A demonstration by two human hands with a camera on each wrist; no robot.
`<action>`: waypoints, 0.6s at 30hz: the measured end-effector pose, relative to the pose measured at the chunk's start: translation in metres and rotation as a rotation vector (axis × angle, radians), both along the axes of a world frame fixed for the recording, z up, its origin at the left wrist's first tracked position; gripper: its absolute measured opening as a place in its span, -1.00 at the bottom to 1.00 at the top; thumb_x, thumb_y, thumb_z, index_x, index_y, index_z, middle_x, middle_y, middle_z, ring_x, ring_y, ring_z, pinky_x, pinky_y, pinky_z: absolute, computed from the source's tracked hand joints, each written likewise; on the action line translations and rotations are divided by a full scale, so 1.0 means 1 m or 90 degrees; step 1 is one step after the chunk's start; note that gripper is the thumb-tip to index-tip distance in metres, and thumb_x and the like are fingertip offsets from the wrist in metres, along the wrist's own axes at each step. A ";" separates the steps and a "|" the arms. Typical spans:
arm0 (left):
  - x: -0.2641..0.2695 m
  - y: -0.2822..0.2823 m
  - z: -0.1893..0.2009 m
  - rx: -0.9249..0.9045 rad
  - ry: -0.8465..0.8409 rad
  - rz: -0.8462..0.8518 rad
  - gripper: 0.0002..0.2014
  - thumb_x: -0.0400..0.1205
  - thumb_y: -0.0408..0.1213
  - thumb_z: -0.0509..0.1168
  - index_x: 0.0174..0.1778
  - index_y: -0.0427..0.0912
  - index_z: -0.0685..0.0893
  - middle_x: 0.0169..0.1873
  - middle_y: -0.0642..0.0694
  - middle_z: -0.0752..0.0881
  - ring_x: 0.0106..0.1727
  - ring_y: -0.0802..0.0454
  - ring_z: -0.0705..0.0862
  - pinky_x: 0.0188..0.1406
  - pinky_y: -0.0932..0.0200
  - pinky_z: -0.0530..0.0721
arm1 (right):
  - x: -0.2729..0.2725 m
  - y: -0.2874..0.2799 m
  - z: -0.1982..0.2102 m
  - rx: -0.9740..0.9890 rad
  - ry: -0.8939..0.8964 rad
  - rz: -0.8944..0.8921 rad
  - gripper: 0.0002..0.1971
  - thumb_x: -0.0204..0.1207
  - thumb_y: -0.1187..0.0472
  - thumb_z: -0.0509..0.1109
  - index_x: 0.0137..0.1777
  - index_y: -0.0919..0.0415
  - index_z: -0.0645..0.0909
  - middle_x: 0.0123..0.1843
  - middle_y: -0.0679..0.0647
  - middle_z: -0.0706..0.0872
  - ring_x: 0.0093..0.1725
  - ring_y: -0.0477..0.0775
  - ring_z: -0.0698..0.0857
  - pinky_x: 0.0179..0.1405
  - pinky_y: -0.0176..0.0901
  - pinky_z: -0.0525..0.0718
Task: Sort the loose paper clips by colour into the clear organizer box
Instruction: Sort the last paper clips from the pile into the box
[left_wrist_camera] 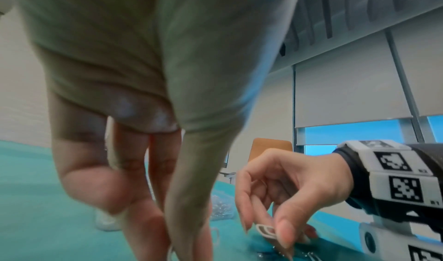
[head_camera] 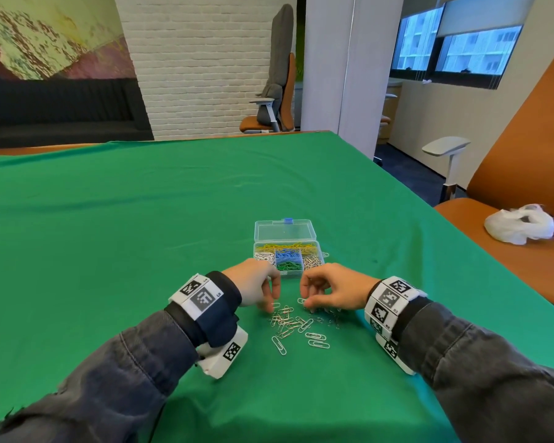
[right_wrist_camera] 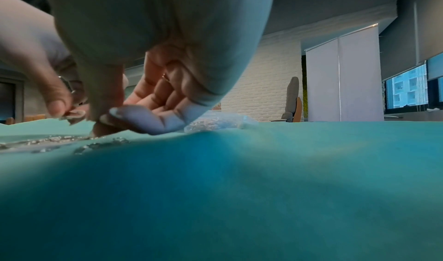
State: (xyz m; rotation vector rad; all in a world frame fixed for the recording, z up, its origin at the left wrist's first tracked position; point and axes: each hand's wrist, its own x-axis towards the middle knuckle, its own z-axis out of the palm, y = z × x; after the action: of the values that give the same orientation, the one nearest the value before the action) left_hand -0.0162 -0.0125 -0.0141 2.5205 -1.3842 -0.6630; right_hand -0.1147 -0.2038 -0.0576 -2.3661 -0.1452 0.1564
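Right hand (head_camera: pixel 330 289) pinching a white paper clip (left_wrist_camera: pixel 266 230), left hand (head_camera: pixel 256 287) reaching fingertips-down into loose clips (head_camera: pixel 298 327) between both, grip unclear, organizer box (head_camera: pixel 287 251) sitting just beyond.

- The organizer box (head_camera: pixel 288 257) sat on the bench (head_camera: pixel 141 219), near its middle, lid open toward the far side.
- Sorted clips lay in its compartments.
- The loose paper clips (head_camera: pixel 296 326) lay on the bench just before the box, nearer the person.
- The left hand (head_camera: pixel 256 287) was at the left edge of the pile, the right hand (head_camera: pixel 330 290) at its right edge, both just before the box.
- A plastic bag (head_camera: pixel 522 227) lay on a chair seat (head_camera: pixel 493 231) right of the bench.
- An office chair (head_camera: pixel 274 91) stood behind the bench.
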 end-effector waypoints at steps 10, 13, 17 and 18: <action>-0.015 -0.006 -0.009 0.094 0.030 -0.123 -0.73 0.34 -0.16 0.64 -0.18 -0.01 0.69 -0.23 0.01 0.71 -0.26 0.07 0.59 -0.24 0.17 0.51 | -0.001 0.004 0.003 -0.012 0.055 0.040 -0.82 0.26 0.17 0.69 -0.19 0.14 0.76 -0.40 -0.13 0.73 -0.36 -0.23 0.67 -0.20 -0.39 0.63; -0.018 -0.007 -0.015 0.126 0.040 -0.143 -0.75 0.36 -0.17 0.62 -0.13 -0.03 0.74 -0.31 0.08 0.64 -0.33 0.13 0.55 -0.26 0.18 0.48 | -0.001 0.006 0.003 -0.026 0.061 0.055 -0.80 0.28 0.19 0.68 -0.18 0.22 0.77 -0.42 -0.13 0.71 -0.38 -0.23 0.65 -0.21 -0.33 0.64; -0.019 -0.008 -0.016 0.135 0.032 -0.164 -0.80 0.41 -0.17 0.59 -0.10 -0.09 0.79 -0.25 0.05 0.69 -0.34 0.19 0.54 -0.29 0.23 0.48 | 0.000 0.008 0.003 -0.051 0.062 0.079 -0.81 0.32 0.17 0.66 -0.16 0.24 0.77 -0.40 -0.12 0.68 -0.39 -0.25 0.60 -0.18 -0.22 0.64; -0.018 -0.008 -0.016 0.135 0.031 -0.168 -0.81 0.42 -0.18 0.58 -0.11 -0.10 0.80 -0.24 0.04 0.70 -0.33 0.19 0.55 -0.28 0.23 0.48 | 0.000 0.007 0.003 -0.058 0.062 0.083 -0.81 0.34 0.16 0.64 -0.15 0.24 0.76 -0.40 -0.14 0.67 -0.39 -0.25 0.59 -0.18 -0.24 0.63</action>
State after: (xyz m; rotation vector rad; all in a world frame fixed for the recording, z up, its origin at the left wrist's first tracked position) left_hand -0.0342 -0.0200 -0.0297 2.4763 -1.7299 -0.9609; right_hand -0.1146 -0.1964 -0.0549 -2.4345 -0.2505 0.3466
